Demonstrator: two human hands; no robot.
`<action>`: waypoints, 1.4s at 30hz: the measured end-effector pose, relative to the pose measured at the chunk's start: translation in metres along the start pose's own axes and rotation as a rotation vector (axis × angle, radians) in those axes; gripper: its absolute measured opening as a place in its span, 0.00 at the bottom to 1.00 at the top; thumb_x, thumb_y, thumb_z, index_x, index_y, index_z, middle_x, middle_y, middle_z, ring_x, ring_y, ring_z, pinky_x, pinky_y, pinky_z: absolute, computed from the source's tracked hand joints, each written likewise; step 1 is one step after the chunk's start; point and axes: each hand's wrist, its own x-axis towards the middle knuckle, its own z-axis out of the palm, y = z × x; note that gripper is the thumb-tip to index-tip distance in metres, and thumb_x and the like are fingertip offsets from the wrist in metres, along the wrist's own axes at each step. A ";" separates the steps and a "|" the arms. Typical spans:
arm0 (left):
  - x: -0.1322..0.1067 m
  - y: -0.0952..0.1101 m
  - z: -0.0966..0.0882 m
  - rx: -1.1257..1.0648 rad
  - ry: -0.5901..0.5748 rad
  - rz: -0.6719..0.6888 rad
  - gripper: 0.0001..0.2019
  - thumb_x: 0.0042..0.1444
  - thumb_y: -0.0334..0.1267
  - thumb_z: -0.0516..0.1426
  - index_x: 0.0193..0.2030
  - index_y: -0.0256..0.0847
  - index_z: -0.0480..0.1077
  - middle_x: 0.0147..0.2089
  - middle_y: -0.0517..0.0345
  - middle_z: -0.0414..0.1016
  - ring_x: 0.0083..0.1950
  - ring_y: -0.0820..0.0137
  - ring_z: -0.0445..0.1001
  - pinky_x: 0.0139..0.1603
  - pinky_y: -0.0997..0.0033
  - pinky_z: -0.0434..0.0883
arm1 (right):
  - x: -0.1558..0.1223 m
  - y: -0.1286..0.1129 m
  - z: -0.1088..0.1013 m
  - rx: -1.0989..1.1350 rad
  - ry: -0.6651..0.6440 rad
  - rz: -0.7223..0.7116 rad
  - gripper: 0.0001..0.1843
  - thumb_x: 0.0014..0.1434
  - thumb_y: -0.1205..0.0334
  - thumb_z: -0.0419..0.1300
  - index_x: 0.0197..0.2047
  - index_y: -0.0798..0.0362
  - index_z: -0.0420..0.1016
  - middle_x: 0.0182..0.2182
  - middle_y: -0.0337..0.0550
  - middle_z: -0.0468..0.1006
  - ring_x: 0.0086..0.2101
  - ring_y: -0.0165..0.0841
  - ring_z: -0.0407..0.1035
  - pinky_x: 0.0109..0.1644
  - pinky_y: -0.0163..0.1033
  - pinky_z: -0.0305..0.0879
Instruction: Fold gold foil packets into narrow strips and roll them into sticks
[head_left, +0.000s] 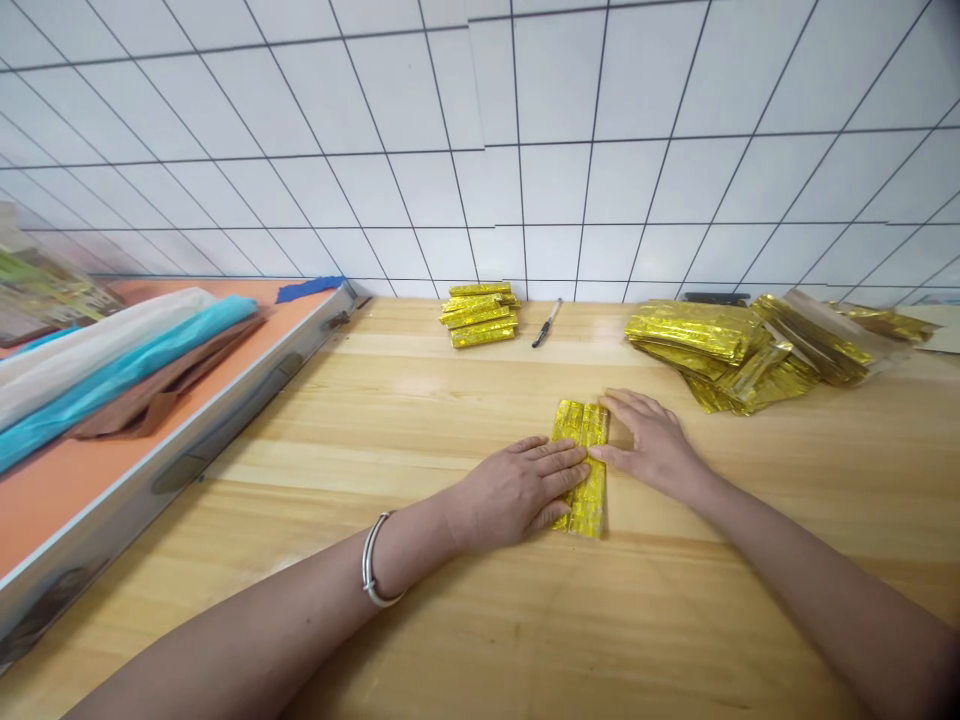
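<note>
A flat, folded piece of shiny gold foil (592,500) lies on the wooden table in front of me, with a lengthwise seam down its middle. My left hand (517,492) rests on it from the left, fingers stretched out and flat across its centre. At its right edge is my right hand (651,445), thumb and fingers spread apart. The right thumb touches the foil's edge near the left fingertips, and the right index finger reaches its upper right corner. Part of the foil is hidden under my left hand.
Folded gold foil packets (480,318) are stacked near the tiled wall, beside a pen (547,323). A larger heap of gold foil (694,335) lies at the back right. On the left, an orange-topped raised surface (300,312) carries blue, white and brown folded material (127,350).
</note>
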 end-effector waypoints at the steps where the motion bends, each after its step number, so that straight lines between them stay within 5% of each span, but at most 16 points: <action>1: 0.000 0.000 0.000 0.000 0.002 0.000 0.25 0.65 0.44 0.43 0.67 0.40 0.52 0.69 0.53 0.51 0.69 0.66 0.51 0.69 0.61 0.48 | 0.002 0.001 0.001 -0.003 0.009 0.015 0.39 0.54 0.38 0.54 0.63 0.51 0.60 0.62 0.50 0.61 0.60 0.46 0.54 0.59 0.55 0.54; 8: -0.001 0.002 0.000 0.004 0.016 -0.004 0.24 0.65 0.44 0.43 0.66 0.41 0.53 0.69 0.53 0.53 0.69 0.66 0.53 0.69 0.62 0.49 | 0.029 0.033 0.002 0.073 0.239 0.113 0.32 0.53 0.42 0.57 0.55 0.54 0.70 0.54 0.53 0.71 0.54 0.51 0.61 0.56 0.60 0.55; 12: -0.002 0.000 0.002 -0.006 0.039 0.003 0.24 0.65 0.45 0.43 0.66 0.42 0.53 0.68 0.54 0.53 0.69 0.67 0.52 0.68 0.62 0.50 | 0.025 0.028 -0.012 0.112 0.310 0.074 0.25 0.62 0.48 0.48 0.54 0.55 0.70 0.51 0.52 0.74 0.52 0.42 0.65 0.57 0.52 0.59; 14: -0.003 0.000 0.002 -0.007 0.049 0.011 0.24 0.65 0.44 0.43 0.66 0.41 0.53 0.69 0.54 0.53 0.69 0.67 0.52 0.69 0.62 0.49 | 0.013 0.013 -0.018 0.134 0.279 -0.017 0.23 0.64 0.50 0.46 0.54 0.52 0.70 0.52 0.46 0.74 0.53 0.37 0.64 0.59 0.45 0.60; 17: -0.003 0.000 0.002 -0.006 0.063 0.027 0.24 0.66 0.43 0.43 0.66 0.40 0.53 0.68 0.53 0.53 0.70 0.68 0.50 0.69 0.64 0.47 | -0.003 -0.011 -0.019 0.141 0.022 -0.302 0.26 0.66 0.53 0.43 0.63 0.53 0.60 0.62 0.46 0.61 0.62 0.35 0.53 0.65 0.45 0.51; 21: -0.004 0.001 0.003 -0.005 0.062 0.035 0.24 0.66 0.43 0.41 0.66 0.38 0.53 0.69 0.50 0.52 0.71 0.67 0.47 0.70 0.63 0.45 | -0.007 -0.021 -0.007 0.012 -0.190 -0.390 0.33 0.66 0.49 0.42 0.69 0.55 0.44 0.68 0.48 0.44 0.66 0.38 0.39 0.68 0.50 0.42; 26: -0.010 0.005 0.005 -0.024 0.040 0.022 0.30 0.64 0.51 0.42 0.68 0.35 0.49 0.70 0.45 0.45 0.71 0.61 0.42 0.70 0.57 0.43 | -0.006 -0.015 0.002 -0.074 -0.207 -0.395 0.33 0.66 0.48 0.39 0.70 0.51 0.35 0.69 0.45 0.38 0.66 0.37 0.34 0.68 0.51 0.40; 36: -0.059 0.044 0.000 -0.149 -0.050 0.020 0.35 0.62 0.56 0.44 0.69 0.38 0.43 0.71 0.45 0.43 0.71 0.58 0.42 0.70 0.53 0.43 | -0.007 -0.017 0.001 -0.100 -0.215 -0.396 0.35 0.65 0.45 0.39 0.70 0.52 0.36 0.69 0.47 0.38 0.66 0.39 0.34 0.68 0.52 0.40; 42: -0.065 0.045 -0.012 -0.202 -0.033 0.060 0.33 0.62 0.55 0.46 0.69 0.40 0.45 0.69 0.46 0.51 0.69 0.61 0.52 0.68 0.56 0.50 | -0.006 -0.018 0.002 -0.120 -0.223 -0.384 0.37 0.65 0.43 0.38 0.70 0.55 0.38 0.68 0.49 0.39 0.66 0.40 0.35 0.68 0.50 0.39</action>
